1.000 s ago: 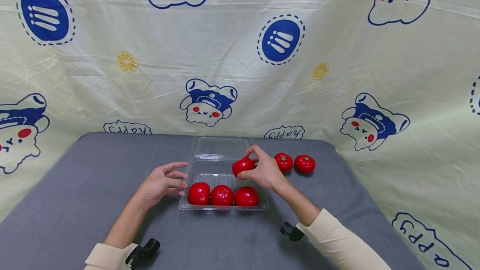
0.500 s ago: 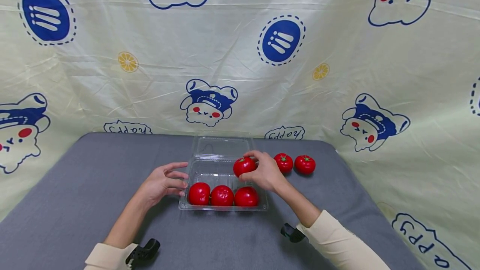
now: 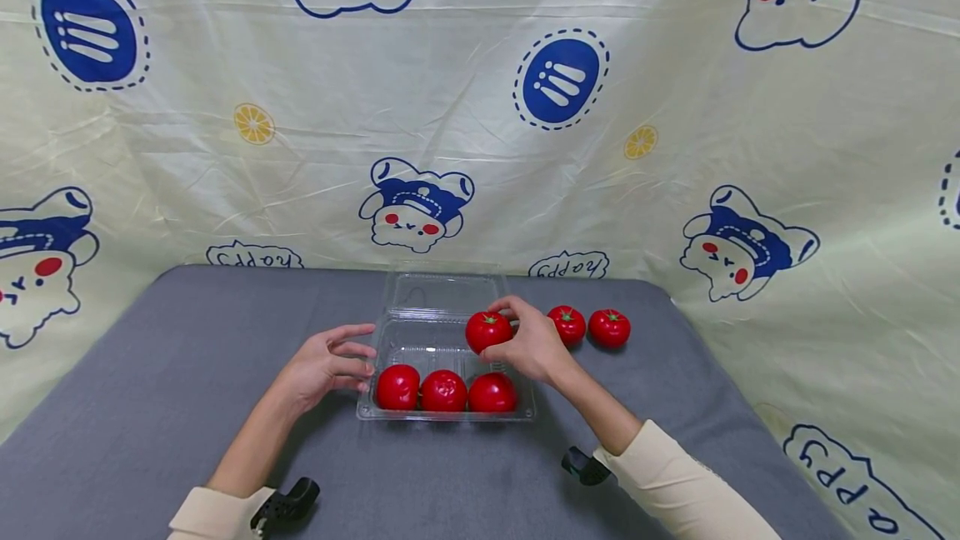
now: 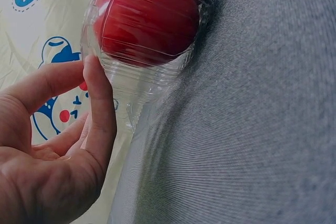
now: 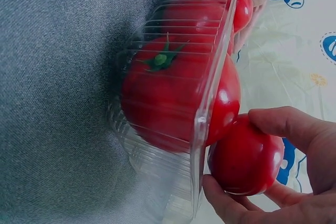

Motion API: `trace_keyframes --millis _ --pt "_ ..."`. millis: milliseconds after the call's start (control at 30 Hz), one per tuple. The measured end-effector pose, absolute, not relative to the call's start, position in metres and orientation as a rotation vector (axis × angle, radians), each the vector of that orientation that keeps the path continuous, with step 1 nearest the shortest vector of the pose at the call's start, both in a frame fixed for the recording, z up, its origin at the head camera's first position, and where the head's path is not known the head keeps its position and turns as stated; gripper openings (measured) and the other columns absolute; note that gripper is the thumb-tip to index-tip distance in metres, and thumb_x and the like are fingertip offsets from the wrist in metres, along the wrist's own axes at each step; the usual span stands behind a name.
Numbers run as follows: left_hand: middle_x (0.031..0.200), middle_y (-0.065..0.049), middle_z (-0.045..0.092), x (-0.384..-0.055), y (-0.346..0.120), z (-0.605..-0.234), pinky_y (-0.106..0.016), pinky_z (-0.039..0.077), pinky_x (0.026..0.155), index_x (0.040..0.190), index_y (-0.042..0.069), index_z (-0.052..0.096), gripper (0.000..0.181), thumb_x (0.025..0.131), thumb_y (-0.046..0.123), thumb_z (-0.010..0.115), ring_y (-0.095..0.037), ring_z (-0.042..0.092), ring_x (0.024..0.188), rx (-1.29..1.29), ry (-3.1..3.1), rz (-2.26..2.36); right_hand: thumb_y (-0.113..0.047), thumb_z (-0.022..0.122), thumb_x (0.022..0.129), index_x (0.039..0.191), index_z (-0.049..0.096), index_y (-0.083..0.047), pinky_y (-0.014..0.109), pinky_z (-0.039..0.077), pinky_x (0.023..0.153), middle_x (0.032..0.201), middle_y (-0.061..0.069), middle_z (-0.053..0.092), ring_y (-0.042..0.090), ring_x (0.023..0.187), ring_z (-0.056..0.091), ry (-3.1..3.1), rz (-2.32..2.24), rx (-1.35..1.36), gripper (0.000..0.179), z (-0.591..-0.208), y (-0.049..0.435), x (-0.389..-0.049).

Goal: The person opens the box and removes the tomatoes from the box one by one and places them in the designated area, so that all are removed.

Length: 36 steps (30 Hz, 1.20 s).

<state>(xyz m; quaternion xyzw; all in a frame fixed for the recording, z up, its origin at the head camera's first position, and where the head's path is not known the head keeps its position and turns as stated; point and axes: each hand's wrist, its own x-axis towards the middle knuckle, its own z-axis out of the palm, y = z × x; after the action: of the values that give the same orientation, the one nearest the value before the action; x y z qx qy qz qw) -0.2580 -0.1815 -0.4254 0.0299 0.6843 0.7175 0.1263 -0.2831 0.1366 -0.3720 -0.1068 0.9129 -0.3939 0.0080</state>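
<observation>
My right hand (image 3: 534, 345) grips a red tomato (image 3: 488, 332) between thumb and fingers, over the back right part of a clear plastic clamshell box (image 3: 446, 417). Its green stem shows on top in the head view. Three more tomatoes sit in a row along the box's front: left (image 3: 398, 387), middle (image 3: 444, 391) and right (image 3: 492, 392). In the right wrist view, the held tomato (image 5: 245, 156) is beside the box's rim and overlaps the front right tomato (image 5: 173, 98). My left hand (image 3: 324, 367) rests its spread, slightly bent fingers against the box's left side, fingertips (image 4: 90, 62) at its wall.
Two further tomatoes stand on the grey tablecloth (image 3: 202, 373) right of the box, one nearer (image 3: 567, 326) and one farther right (image 3: 610, 329). The box's lid (image 3: 446, 294) lies open toward the back. A printed curtain (image 3: 480, 107) hangs behind the table.
The held tomato has turned in my right hand, so its green stem has come into view on top. My left hand and the box have stayed in place.
</observation>
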Motion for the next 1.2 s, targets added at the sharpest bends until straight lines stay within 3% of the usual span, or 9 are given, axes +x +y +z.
trace_keyframes --millis 267,633,1200 --pt "0.119 -0.020 0.065 -0.2569 -0.1831 -0.4244 -0.032 0.063 0.073 0.153 -0.003 0.036 0.069 0.091 0.000 0.067 -0.016 0.069 0.082 0.117 1.973 2.087 -0.014 0.087 0.074 0.127 0.055 -0.015 0.045 0.061 0.083 0.135 0.015 0.060 0.033 0.115 0.061 2.845 -1.258 -0.329 0.062 -0.3733 0.1365 -0.2838" --pt "0.119 -0.020 0.065 -0.2570 -0.1825 -0.4242 -0.032 0.063 0.073 0.153 -0.002 0.036 0.069 0.091 0.000 0.067 -0.016 0.070 0.081 0.100 1.971 2.088 -0.028 0.089 0.076 0.130 0.056 -0.014 0.043 0.061 0.082 0.130 0.014 0.064 0.032 0.116 0.061 2.879 -1.277 -0.332 0.065 -0.3740 0.1365 -0.2807" --pt "0.117 -0.019 0.066 -0.2576 -0.1830 -0.4251 -0.033 0.063 0.073 0.153 -0.003 0.036 0.068 0.092 -0.001 0.066 -0.016 0.069 0.081 0.118 1.972 2.090 -0.022 0.088 0.076 0.128 0.054 -0.017 0.042 0.061 0.081 0.133 0.014 0.061 0.034 0.119 0.058 2.865 -1.299 -0.273 0.062 -0.3703 0.1399 -0.2813"
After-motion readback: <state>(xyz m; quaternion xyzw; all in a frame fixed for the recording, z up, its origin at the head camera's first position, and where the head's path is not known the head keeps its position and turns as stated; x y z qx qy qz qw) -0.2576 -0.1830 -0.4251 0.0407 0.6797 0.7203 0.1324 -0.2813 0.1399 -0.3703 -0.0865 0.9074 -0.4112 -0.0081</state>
